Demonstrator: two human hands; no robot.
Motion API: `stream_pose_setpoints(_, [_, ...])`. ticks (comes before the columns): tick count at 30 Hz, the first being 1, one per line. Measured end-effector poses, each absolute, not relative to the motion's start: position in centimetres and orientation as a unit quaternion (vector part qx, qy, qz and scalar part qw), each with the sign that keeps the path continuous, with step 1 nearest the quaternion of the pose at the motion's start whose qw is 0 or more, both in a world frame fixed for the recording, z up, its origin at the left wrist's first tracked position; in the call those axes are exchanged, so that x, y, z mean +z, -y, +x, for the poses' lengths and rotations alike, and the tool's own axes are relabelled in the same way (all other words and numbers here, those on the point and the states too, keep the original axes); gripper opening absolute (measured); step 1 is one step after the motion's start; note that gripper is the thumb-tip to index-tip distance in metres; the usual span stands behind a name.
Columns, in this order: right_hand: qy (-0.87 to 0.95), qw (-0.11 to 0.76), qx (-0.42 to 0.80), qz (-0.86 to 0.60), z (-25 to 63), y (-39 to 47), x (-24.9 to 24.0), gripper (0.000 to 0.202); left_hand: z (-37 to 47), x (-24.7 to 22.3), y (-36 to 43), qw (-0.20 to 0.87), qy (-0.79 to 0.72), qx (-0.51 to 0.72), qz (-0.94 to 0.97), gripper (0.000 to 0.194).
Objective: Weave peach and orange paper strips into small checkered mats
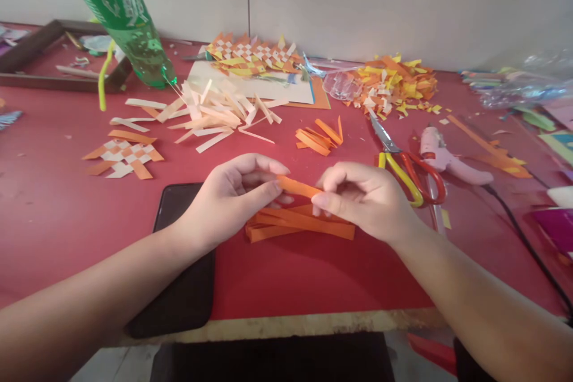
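An orange paper strip (299, 186) is stretched between my two hands, above the red tabletop. My left hand (244, 194) pinches its left end between thumb and fingers. At the other end, my right hand (360, 197) grips the strip the same way. Several longer orange strips (308, 224) lie in a loose bundle just beneath my hands. A small heap of short folded orange strips (319, 137) rests a little beyond them. Under my left forearm lies a black phone (188, 286), partly covered.
Scissors (409, 176) and a pink glue gun (452, 158) with a cord lie at right. Pale paper strips (219, 110), woven paper fish (128, 155) and orange and yellow scraps (398, 83) are spread farther back. A green bottle (129, 24) stands beside a dark frame (27, 59).
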State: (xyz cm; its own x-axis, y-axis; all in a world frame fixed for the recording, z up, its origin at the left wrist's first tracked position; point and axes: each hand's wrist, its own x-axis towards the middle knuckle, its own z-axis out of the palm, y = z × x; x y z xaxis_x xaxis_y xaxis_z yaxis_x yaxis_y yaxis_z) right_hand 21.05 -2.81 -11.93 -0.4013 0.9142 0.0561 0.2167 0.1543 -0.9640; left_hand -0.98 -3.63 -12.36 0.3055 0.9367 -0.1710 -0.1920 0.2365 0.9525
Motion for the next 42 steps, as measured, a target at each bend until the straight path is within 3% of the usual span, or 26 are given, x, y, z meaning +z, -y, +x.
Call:
stream_pose_setpoints(7, [0.631, 0.383, 0.519, -0.431, 21.24, 2.44, -12.47, 0.024, -1.01, -12.45, 3.81, 0.674, -0.394, 0.441, 0.442, 0.006])
stream_pose_setpoints(14, [0.64, 0.394, 0.482, -0.449, 21.22, 2.53, -12.65, 0.029, -0.98, -12.2, 3.89, 0.575, -0.482, 0.411, 0.517, 0.033])
stream_pose_setpoints(42, [0.646, 0.422, 0.44, -0.459, 21.88, 1.79, -12.08, 0.017, -1.06, -12.2, 3.59, 0.618, -0.478, 0.445, 0.438, 0.024])
